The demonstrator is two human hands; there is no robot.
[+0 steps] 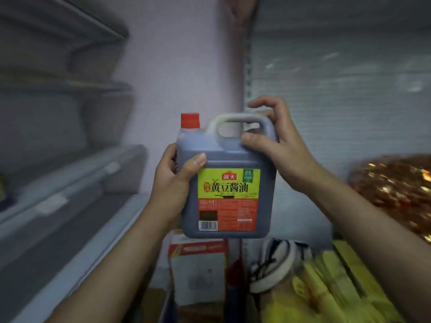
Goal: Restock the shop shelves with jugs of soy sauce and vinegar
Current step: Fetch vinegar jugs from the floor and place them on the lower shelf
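Observation:
A dark soy sauce jug [233,157] with a red cap, a moulded top handle and a yellow-green and red label is held upright in the air at the middle of the view. My left hand [172,183] grips its left side, thumb across the front shoulder. On the jug's upper right corner, next to the handle, my right hand [279,141] holds on, its thumb on the front and its fingers curled behind.
Grey metal shelves [70,183] run along the left. A pale wall column stands behind the jug, with a slatted panel [338,89] to its right. Below are a cardboard box [198,271], yellow packets [338,287] and a red-gold bagged product [396,187] at right.

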